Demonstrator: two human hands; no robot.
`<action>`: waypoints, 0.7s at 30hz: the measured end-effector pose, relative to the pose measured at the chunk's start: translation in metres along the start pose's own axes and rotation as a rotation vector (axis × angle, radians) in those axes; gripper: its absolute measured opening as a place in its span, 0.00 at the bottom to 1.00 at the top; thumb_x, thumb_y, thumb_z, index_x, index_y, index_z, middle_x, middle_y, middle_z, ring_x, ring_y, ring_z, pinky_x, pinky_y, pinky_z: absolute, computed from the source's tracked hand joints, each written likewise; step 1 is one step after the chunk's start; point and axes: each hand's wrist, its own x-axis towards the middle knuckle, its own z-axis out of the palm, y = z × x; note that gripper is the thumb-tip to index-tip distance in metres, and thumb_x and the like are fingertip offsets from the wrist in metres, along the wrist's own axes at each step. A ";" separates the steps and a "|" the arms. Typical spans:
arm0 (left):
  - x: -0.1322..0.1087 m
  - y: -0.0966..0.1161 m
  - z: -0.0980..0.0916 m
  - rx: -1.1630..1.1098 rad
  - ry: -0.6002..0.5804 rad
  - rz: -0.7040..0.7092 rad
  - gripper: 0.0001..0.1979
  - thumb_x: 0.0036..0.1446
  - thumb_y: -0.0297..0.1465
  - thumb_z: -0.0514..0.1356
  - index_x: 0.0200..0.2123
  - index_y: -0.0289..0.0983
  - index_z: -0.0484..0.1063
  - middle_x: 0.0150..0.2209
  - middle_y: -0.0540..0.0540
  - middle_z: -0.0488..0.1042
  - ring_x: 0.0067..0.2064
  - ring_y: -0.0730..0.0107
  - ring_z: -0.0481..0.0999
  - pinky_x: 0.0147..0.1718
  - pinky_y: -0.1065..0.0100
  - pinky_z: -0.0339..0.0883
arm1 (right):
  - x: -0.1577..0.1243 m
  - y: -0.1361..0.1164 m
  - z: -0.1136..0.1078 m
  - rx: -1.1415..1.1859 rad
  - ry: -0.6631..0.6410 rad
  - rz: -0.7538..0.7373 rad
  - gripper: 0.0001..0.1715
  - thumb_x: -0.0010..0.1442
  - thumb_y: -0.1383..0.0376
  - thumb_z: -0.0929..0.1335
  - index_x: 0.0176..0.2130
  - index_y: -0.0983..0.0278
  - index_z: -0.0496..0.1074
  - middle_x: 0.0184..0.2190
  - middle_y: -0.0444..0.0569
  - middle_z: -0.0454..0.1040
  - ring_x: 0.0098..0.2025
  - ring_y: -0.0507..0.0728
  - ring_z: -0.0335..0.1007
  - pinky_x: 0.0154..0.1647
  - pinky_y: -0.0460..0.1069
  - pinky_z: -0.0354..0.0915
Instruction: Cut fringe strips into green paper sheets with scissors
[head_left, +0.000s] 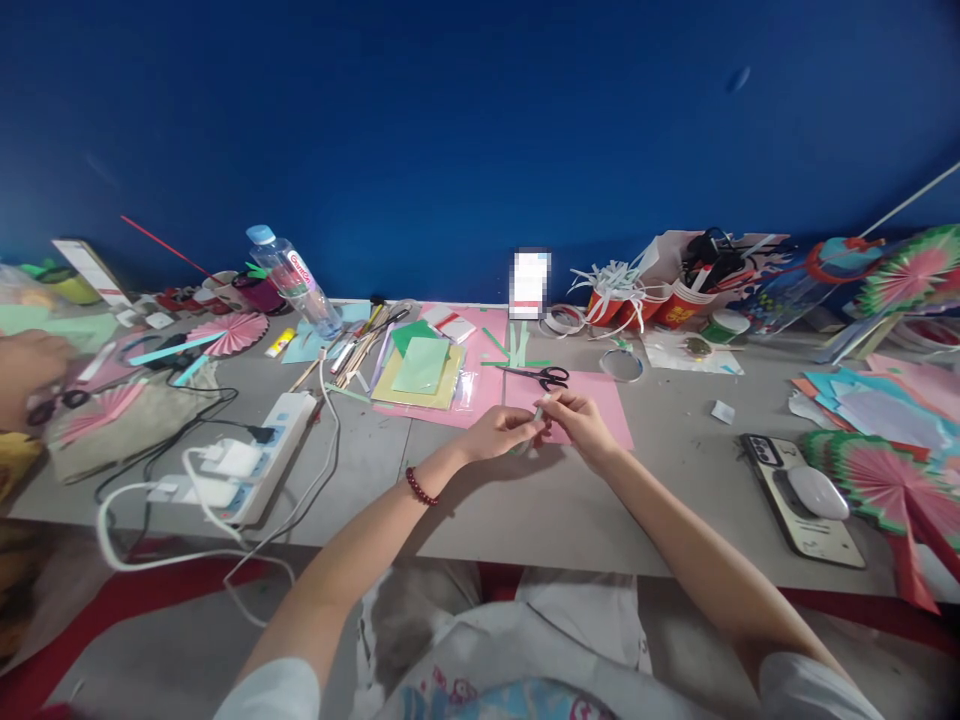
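Observation:
Both hands meet over the front edge of a pink paper sheet (600, 400). My left hand (501, 432) has its fingers closed on a small pale strip (537, 413), probably paper, partly hidden by the fingers. On the same piece, my right hand (576, 420) pinches from the other side, thumb and forefinger together. Just beyond them lie dark-handled scissors (553, 377). Pale green paper strips (519, 342) rest behind the scissors. A stack of green and yellow paper sheets (421, 364) sits to the left of my hands.
At left are a power strip (277, 450) with trailing white cables, a tilted water bottle (296, 275), and a person's hand (34, 375). A phone (806, 500) bearing a white mouse (817, 492) lies right, near a pink-green paper fan (885, 470). Paper cups (682, 305) stand behind.

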 end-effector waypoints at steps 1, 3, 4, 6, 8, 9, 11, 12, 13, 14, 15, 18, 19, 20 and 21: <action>0.001 -0.003 0.002 0.000 0.026 0.002 0.24 0.60 0.47 0.53 0.29 0.33 0.75 0.29 0.44 0.76 0.28 0.73 0.71 0.30 0.71 0.63 | -0.002 0.000 0.003 -0.006 -0.035 0.010 0.19 0.46 0.50 0.74 0.25 0.62 0.70 0.17 0.41 0.67 0.20 0.51 0.64 0.23 0.48 0.61; 0.004 -0.007 0.005 -0.013 0.067 0.012 0.25 0.59 0.48 0.53 0.26 0.33 0.74 0.27 0.45 0.75 0.30 0.72 0.72 0.33 0.70 0.64 | -0.004 0.000 0.006 -0.013 -0.037 -0.009 0.19 0.47 0.51 0.74 0.24 0.62 0.70 0.17 0.41 0.66 0.19 0.51 0.63 0.23 0.48 0.60; 0.005 -0.009 0.006 -0.020 0.081 0.015 0.25 0.59 0.48 0.53 0.26 0.33 0.73 0.27 0.45 0.75 0.31 0.71 0.73 0.34 0.70 0.64 | -0.004 0.000 0.006 -0.019 -0.010 -0.032 0.19 0.47 0.51 0.74 0.24 0.62 0.70 0.17 0.41 0.66 0.20 0.50 0.63 0.24 0.47 0.60; 0.006 -0.011 0.006 -0.034 0.103 0.017 0.24 0.59 0.48 0.53 0.25 0.33 0.73 0.26 0.45 0.75 0.30 0.71 0.73 0.34 0.71 0.65 | -0.003 0.000 0.006 -0.025 0.053 -0.075 0.18 0.45 0.52 0.75 0.23 0.63 0.71 0.19 0.41 0.67 0.22 0.49 0.62 0.26 0.46 0.60; 0.006 -0.012 0.003 -0.049 0.090 0.015 0.24 0.60 0.48 0.53 0.25 0.33 0.72 0.26 0.45 0.75 0.30 0.72 0.74 0.34 0.71 0.65 | 0.000 -0.001 0.003 0.000 0.087 -0.073 0.17 0.45 0.53 0.75 0.23 0.63 0.73 0.20 0.42 0.68 0.23 0.48 0.61 0.26 0.46 0.60; 0.006 -0.013 0.002 -0.052 0.070 0.011 0.25 0.60 0.48 0.53 0.25 0.33 0.72 0.26 0.45 0.75 0.30 0.71 0.74 0.34 0.71 0.65 | 0.001 -0.001 0.001 0.025 0.098 -0.057 0.17 0.44 0.53 0.75 0.23 0.63 0.73 0.21 0.43 0.68 0.24 0.48 0.61 0.26 0.46 0.59; 0.006 -0.013 -0.002 -0.053 0.031 0.000 0.25 0.60 0.48 0.52 0.25 0.33 0.73 0.26 0.44 0.76 0.31 0.71 0.74 0.35 0.70 0.65 | 0.005 0.000 -0.005 0.088 0.139 -0.028 0.18 0.43 0.53 0.76 0.23 0.63 0.73 0.21 0.43 0.69 0.23 0.48 0.60 0.25 0.45 0.59; 0.006 -0.014 -0.004 -0.053 0.024 -0.008 0.25 0.60 0.48 0.52 0.25 0.33 0.73 0.26 0.43 0.76 0.31 0.71 0.75 0.35 0.70 0.65 | 0.007 0.000 -0.008 0.119 0.170 -0.021 0.18 0.42 0.53 0.76 0.24 0.63 0.73 0.21 0.43 0.68 0.23 0.48 0.60 0.25 0.45 0.59; 0.006 -0.014 -0.005 -0.056 0.024 -0.016 0.25 0.60 0.48 0.53 0.25 0.32 0.73 0.27 0.43 0.76 0.31 0.70 0.75 0.35 0.70 0.65 | 0.010 0.001 -0.011 0.146 0.200 -0.018 0.18 0.41 0.54 0.77 0.24 0.63 0.74 0.21 0.43 0.68 0.22 0.48 0.59 0.24 0.45 0.59; 0.006 -0.015 -0.006 -0.062 0.027 -0.024 0.25 0.60 0.48 0.53 0.25 0.32 0.73 0.27 0.42 0.76 0.31 0.70 0.75 0.35 0.70 0.65 | 0.012 0.001 -0.015 0.167 0.225 -0.018 0.17 0.40 0.54 0.77 0.24 0.64 0.74 0.21 0.43 0.68 0.22 0.47 0.59 0.24 0.45 0.59; 0.007 -0.015 -0.006 -0.070 0.031 -0.032 0.25 0.59 0.48 0.53 0.25 0.32 0.72 0.27 0.42 0.77 0.31 0.70 0.75 0.35 0.70 0.66 | 0.014 0.002 -0.018 0.184 0.246 -0.020 0.17 0.40 0.55 0.77 0.24 0.64 0.74 0.20 0.42 0.68 0.22 0.47 0.59 0.24 0.45 0.59; 0.007 -0.015 -0.008 -0.075 0.041 -0.048 0.24 0.59 0.47 0.54 0.24 0.32 0.72 0.27 0.42 0.77 0.31 0.70 0.75 0.34 0.70 0.65 | 0.017 0.004 -0.022 0.199 0.277 -0.027 0.17 0.39 0.55 0.78 0.22 0.64 0.73 0.20 0.43 0.68 0.22 0.47 0.59 0.23 0.45 0.59; 0.008 -0.016 -0.008 -0.061 0.049 -0.048 0.24 0.59 0.46 0.54 0.24 0.32 0.72 0.27 0.42 0.77 0.31 0.71 0.74 0.33 0.71 0.65 | 0.017 0.004 -0.022 0.193 0.279 -0.028 0.17 0.40 0.55 0.77 0.22 0.64 0.73 0.20 0.43 0.68 0.22 0.47 0.59 0.23 0.45 0.59; 0.008 -0.016 -0.008 -0.042 0.062 -0.047 0.24 0.60 0.45 0.53 0.24 0.32 0.73 0.26 0.42 0.76 0.30 0.71 0.74 0.33 0.71 0.65 | 0.017 0.005 -0.022 0.186 0.281 -0.029 0.17 0.40 0.55 0.77 0.22 0.64 0.73 0.20 0.43 0.69 0.22 0.47 0.59 0.23 0.45 0.59; 0.007 -0.016 -0.009 -0.020 0.077 -0.046 0.23 0.60 0.44 0.53 0.23 0.32 0.73 0.26 0.43 0.76 0.29 0.72 0.73 0.31 0.72 0.64 | 0.016 0.005 -0.021 0.180 0.282 -0.029 0.17 0.40 0.55 0.77 0.22 0.64 0.73 0.21 0.44 0.69 0.22 0.47 0.59 0.23 0.45 0.59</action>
